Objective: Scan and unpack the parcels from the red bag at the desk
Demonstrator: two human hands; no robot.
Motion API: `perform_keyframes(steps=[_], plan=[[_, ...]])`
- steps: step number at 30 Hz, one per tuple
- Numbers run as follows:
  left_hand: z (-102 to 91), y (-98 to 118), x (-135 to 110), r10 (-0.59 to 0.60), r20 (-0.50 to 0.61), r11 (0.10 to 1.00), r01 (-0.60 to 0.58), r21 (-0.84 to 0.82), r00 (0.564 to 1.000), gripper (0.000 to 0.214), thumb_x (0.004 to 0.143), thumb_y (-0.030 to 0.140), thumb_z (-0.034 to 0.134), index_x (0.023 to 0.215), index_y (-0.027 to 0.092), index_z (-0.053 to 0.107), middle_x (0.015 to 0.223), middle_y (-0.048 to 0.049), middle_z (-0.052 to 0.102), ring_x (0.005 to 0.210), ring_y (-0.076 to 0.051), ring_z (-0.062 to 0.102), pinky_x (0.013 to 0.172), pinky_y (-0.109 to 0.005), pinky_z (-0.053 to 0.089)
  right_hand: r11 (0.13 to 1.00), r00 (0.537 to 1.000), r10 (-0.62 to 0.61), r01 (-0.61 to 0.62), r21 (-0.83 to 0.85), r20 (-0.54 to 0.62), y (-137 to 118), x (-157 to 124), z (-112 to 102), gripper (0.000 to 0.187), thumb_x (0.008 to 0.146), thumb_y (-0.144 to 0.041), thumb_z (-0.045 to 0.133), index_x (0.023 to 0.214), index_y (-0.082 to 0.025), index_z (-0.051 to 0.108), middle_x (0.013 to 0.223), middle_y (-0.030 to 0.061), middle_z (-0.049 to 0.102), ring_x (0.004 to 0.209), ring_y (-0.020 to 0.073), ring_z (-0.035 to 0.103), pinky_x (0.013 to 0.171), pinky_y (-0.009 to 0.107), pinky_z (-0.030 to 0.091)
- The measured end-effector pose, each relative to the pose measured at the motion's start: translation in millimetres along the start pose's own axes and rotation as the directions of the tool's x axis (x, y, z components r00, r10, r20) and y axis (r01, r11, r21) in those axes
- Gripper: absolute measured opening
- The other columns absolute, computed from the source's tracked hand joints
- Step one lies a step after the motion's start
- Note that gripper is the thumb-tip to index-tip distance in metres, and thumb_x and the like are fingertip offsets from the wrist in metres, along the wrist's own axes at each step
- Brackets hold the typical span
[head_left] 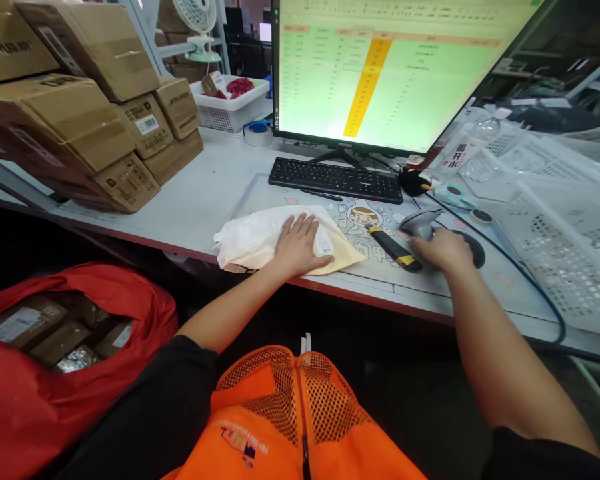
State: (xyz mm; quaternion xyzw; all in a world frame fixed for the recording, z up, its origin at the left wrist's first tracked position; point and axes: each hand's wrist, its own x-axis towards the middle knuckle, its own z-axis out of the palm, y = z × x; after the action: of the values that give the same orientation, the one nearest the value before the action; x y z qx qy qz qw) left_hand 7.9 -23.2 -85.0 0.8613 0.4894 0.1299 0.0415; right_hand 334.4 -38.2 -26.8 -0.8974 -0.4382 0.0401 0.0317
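Note:
My left hand (pixel 299 247) lies flat with fingers spread on a pale yellow and white mailing bag (pixel 250 233) at the desk's front edge. A small white label (pixel 324 243) shows on the bag beside my fingers. My right hand (pixel 443 250) is wrapped round the handle of a grey barcode scanner (pixel 421 223), whose head points left. Between the two hands lies a black and yellow utility knife (pixel 395 249) on the printed desk mat (pixel 365 217). Just behind my right hand, a black mouse (pixel 473 248) is partly hidden.
A black keyboard (pixel 335 179) sits below the lit monitor (pixel 380 73). Cardboard boxes (pixel 70 127) are stacked on the left. White perforated baskets (pixel 555 233) crowd the right, near the scanner cable (pixel 525 267). A red sack (pixel 80 400) of parcels stands at lower left.

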Motion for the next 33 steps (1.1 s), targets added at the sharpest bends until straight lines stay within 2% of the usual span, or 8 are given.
perform_keyframes(steps=[6,10,17,19,21,24,27,33], plan=[[-0.2,1.6,3.4,-0.007,0.020,1.000,0.008,-0.008,1.000,0.103,0.089,0.078,0.053,0.163,0.009,0.036,0.174,-0.0130,0.028,0.164,-0.032,0.016,0.136,-0.053,0.008,0.998,1.000,-0.007,0.006,-0.064,-0.001,-14.6,-10.7,-9.8,0.051,0.097,-0.038,0.058,0.128,0.002,0.066,0.123,0.0329,0.067,0.118,0.0426,0.067,0.093,0.049,0.054],[0.1,2.3,-0.6,0.001,0.023,1.000,0.000,-0.025,1.000,0.106,0.086,0.078,0.058,0.163,0.008,0.036,0.173,-0.0140,0.029,0.164,-0.033,0.016,0.136,-0.054,0.007,0.976,0.979,-0.172,0.153,0.156,0.113,-6.8,-36.8,-55.3,0.036,0.094,-0.047,0.059,0.106,-0.016,0.071,0.080,0.0127,0.071,0.067,0.0280,0.069,0.060,0.040,0.054],[4.6,1.1,0.3,0.000,-0.024,0.999,-0.002,-0.053,1.000,0.104,0.086,0.078,0.058,0.161,0.007,0.039,0.172,-0.0154,0.031,0.163,-0.033,0.018,0.135,-0.053,0.007,0.737,0.612,-0.676,0.566,0.370,0.411,-37.1,-94.9,-93.8,0.045,0.078,-0.066,0.073,0.089,-0.022,0.070,0.063,0.0029,0.062,0.048,0.0178,0.055,0.039,0.028,0.039],[5.7,0.7,-0.6,0.000,-0.042,0.998,-0.003,-0.066,0.999,0.105,0.085,0.078,0.060,0.161,0.008,0.040,0.172,-0.0152,0.032,0.163,-0.033,0.020,0.136,-0.053,0.008,0.709,0.583,-0.704,0.595,0.378,0.405,-44.8,-95.4,-89.2,0.046,0.084,-0.065,0.068,0.096,-0.021,0.071,0.064,0.0021,0.063,0.048,0.0168,0.055,0.039,0.027,0.037],[6.3,0.6,-1.2,0.005,-0.042,0.997,-0.008,-0.078,0.999,0.105,0.084,0.078,0.061,0.161,0.009,0.041,0.171,-0.0153,0.033,0.163,-0.033,0.020,0.135,-0.053,0.009,0.729,0.629,-0.684,0.589,0.348,0.368,-45.2,-83.4,-80.9,0.047,0.087,-0.065,0.063,0.101,-0.021,0.071,0.066,0.0019,0.064,0.050,0.0175,0.056,0.041,0.027,0.038],[6.9,0.9,-0.6,0.009,-0.034,0.996,-0.012,-0.090,0.999,0.104,0.084,0.079,0.060,0.161,0.011,0.042,0.172,-0.0149,0.032,0.163,-0.033,0.020,0.135,-0.054,0.009,0.817,0.798,-0.575,0.550,0.173,0.179,-35.8,-46.9,-62.3,0.046,0.090,-0.063,0.059,0.100,-0.020,0.071,0.078,0.0058,0.071,0.064,0.0225,0.065,0.054,0.031,0.047],[7.8,1.3,0.5,0.006,-0.035,0.995,-0.009,-0.103,0.999,0.104,0.084,0.079,0.060,0.161,0.010,0.041,0.172,-0.0155,0.031,0.163,-0.034,0.020,0.135,-0.055,0.010,0.943,0.943,-0.332,0.332,-0.023,0.003,-22.4,-9.8,-37.6,0.042,0.096,-0.053,0.055,0.103,-0.015,0.072,0.098,0.0143,0.076,0.091,0.0304,0.073,0.074,0.036,0.055],[10.5,1.5,0.4,0.014,-0.071,0.993,-0.022,-0.120,0.997,0.104,0.083,0.078,0.062,0.160,0.010,0.043,0.170,-0.0157,0.035,0.162,-0.036,0.023,0.135,-0.056,0.014,0.996,0.994,-0.060,0.053,-0.073,-0.088,-3.4,3.7,-1.1,0.047,0.096,-0.034,0.053,0.126,0.000,0.068,0.117,0.0303,0.072,0.110,0.0424,0.072,0.089,0.049,0.057]])
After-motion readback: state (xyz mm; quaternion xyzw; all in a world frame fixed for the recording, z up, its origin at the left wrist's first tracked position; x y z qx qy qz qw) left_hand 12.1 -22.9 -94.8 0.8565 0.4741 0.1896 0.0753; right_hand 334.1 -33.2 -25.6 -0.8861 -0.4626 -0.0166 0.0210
